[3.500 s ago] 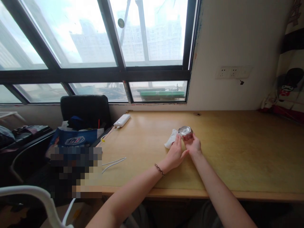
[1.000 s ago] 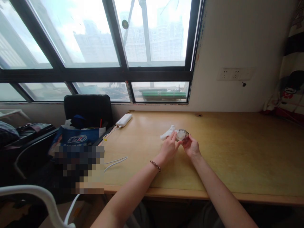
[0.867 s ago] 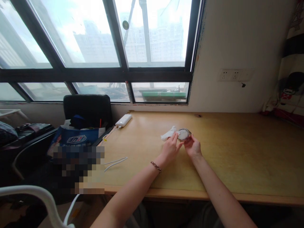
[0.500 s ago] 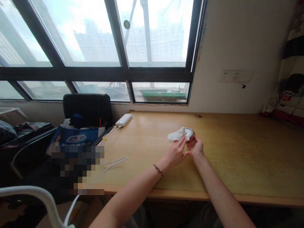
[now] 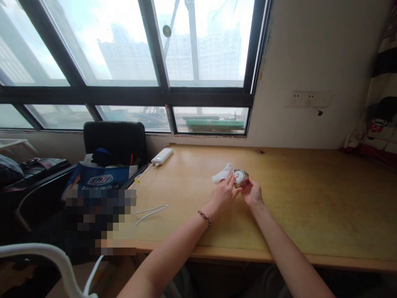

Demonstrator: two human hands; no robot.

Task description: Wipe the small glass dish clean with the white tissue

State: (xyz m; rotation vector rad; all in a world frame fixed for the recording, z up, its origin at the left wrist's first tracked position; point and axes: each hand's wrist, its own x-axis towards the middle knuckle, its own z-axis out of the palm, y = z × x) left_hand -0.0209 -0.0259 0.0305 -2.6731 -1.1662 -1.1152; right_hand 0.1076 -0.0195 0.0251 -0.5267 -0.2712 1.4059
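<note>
A small round object with a pale disc-like face and a brownish rim [image 5: 240, 177] is tilted above the wooden table [image 5: 297, 198]. My right hand [image 5: 252, 193] grips it from the right and below. On its left side, my left hand [image 5: 223, 191] holds a crumpled white tissue [image 5: 222, 174], the fingers pressed together close to the object's edge. The tissue sticks out to the left past the fingertips. A braided bracelet [image 5: 204, 217] circles my left wrist.
A white power bank [image 5: 162, 157] with a cable lies at the table's back left. Left of the table stand a black chair [image 5: 114, 138] and a blue bag [image 5: 101, 178]. A white curved tube [image 5: 37, 249] crosses the lower left.
My left hand and the tissue have shifted left, uncovering more of the round object's face. The object and my right hand have moved slightly left too.
</note>
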